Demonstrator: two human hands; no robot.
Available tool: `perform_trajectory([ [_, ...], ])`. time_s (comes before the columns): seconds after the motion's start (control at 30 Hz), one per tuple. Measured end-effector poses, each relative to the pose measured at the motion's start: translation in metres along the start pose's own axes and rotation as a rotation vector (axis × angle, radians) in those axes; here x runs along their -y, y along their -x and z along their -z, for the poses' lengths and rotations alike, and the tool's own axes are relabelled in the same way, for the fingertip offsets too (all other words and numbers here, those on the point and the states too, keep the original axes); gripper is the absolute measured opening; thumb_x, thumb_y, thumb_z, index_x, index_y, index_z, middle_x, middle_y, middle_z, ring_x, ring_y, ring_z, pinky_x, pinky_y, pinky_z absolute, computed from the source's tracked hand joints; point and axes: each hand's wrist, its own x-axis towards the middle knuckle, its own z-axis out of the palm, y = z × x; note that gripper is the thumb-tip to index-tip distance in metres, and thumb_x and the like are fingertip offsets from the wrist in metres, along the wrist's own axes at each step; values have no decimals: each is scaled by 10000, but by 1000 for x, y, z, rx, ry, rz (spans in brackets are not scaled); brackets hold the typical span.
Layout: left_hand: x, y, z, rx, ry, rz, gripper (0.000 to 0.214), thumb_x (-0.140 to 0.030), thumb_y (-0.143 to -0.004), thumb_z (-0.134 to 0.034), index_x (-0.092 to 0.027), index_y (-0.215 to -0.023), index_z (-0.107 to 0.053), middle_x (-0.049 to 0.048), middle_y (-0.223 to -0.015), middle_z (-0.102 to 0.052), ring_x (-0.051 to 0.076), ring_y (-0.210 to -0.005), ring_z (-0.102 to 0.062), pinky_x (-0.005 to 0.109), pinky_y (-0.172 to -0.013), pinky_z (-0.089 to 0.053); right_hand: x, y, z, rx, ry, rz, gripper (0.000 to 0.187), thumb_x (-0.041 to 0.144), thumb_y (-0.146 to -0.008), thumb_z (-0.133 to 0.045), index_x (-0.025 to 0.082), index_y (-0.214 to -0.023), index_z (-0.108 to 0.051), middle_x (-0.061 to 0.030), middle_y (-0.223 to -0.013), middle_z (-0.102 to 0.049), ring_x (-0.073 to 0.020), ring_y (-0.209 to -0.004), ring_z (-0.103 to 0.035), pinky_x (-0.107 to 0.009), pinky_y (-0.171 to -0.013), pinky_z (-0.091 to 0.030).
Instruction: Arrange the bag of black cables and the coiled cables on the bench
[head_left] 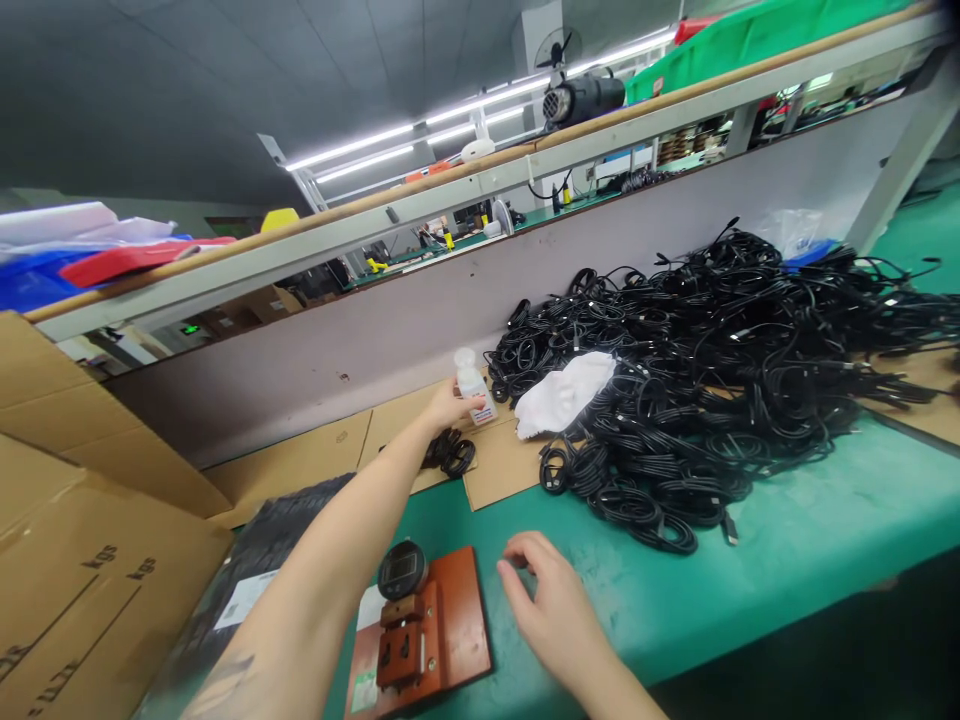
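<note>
Quick snapshot of my green worktop (787, 510), folks. My left grip (450, 405) is clamped on a small white bottle (470, 385) out at about 12 o'clock, wrapped around its labelled body with the white cap poking out the top. I can't tell if the bottle's base is touching the cardboard sheet (499, 465) underneath it.

My right grip (544, 600) is apart and empty, fingers (517, 548) loosely curled, hovering at around 6 o'clock just beside a reddish-brown board (469, 620). That board carries a metal fixture (401, 640) and a round gauge (403, 570).

From 12 round to 3 o'clock there's a huge heap of black cables (697, 370) (seriously, so many coils), with a white cloth (564, 393) lying on its near edge, right next to the bottle. A small separate cable coil (448, 452) sits just below my left grip, at roughly 11 o'clock.

Over at 8 to 9 o'clock there's a big cardboard box (82, 570) printed with "kgs", and a black plastic bag (262, 560) lies between that and the board. A grey partition (300, 385) runs along the far side of the worktop.
</note>
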Motion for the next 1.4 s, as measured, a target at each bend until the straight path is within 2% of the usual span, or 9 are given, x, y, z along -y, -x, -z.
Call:
perform_trajectory([
  [0.23,7,-23,27,-161,-17,32,326,-208,-909,-661,-142,-1217,-575,87,-1164,-626,212,-977,-651,393,-821,-587,0,0,0,26,25,12,150,261,-964,-439,206,-901,-563,-58,-938,-596,-227,-879,-593,-339,-801,-485],
  [0.43,19,-67,20,-215,-41,43,309,-251,-918,-653,-142,-1200,-587,88,-1157,-626,219,-986,-642,415,-843,-574,-10,-3,-8,-28,63,89,151,235,-957,-430,210,-888,-562,-61,-931,-624,-208,-865,-631,-298,-767,-517],
  [0.57,24,-86,11,-177,-5,27,345,-252,-921,-651,-150,-1240,-569,93,-1188,-620,220,-995,-645,415,-846,-577,-19,-5,-11,-79,107,132,149,207,-945,-437,208,-901,-579,-64,-933,-646,-195,-857,-658,-269,-747,-545],
  [0.77,29,-92,10,-86,66,7,371,-230,-908,-668,-147,-1255,-566,96,-1176,-634,228,-1010,-651,424,-859,-580,-31,-3,-18,-97,125,143,114,216,-933,-494,229,-904,-603,-59,-945,-669,-192,-873,-685,-240,-758,-563],
  [0.97,35,-77,16,-120,100,18,550,-173,-869,-706,-175,-1371,-481,129,-1348,-550,265,-1120,-618,474,-939,-549,-36,1,-26,-110,97,93,231,334,-979,-446,226,-871,-620,-95,-940,-673,-231,-888,-681,-297,-773,-566],
  [1.1,34,-44,35,-165,109,31,727,-135,-788,-773,-167,-1424,-423,177,-1439,-474,310,-1226,-561,507,-1017,-494,-33,1,-18,-70,102,118,243,347,-981,-457,228,-862,-632,-85,-936,-673,-227,-890,-680,-299,-785,-563],
  [1.2,36,6,58,-181,144,22,744,-162,-741,-812,-156,-1395,-458,210,-1405,-505,311,-1207,-583,478,-992,-515,-32,0,-9,-6,134,145,229,333,-976,-474,228,-872,-647,-87,-952,-684,-230,-907,-685,-297,-784,-572],
  [1.3,40,83,86,-237,173,24,651,-224,-695,-844,-141,-1276,-561,203,-1300,-594,292,-1112,-645,463,-968,-533,-33,1,-2,59,155,167,229,359,-966,-500,222,-885,-665,-94,-973,-697,-237,-921,-689,-311,-796,-583],
  [1.4,48,190,115,-351,181,26,504,-327,-715,-821,-164,-1151,-629,141,-1195,-674,263,-1092,-656,424,-988,-531,-31,5,3,49,137,112,292,469,-926,-532,220,-893,-682,-108,-989,-706,-272,-921,-688,-375,-815,-590],
])
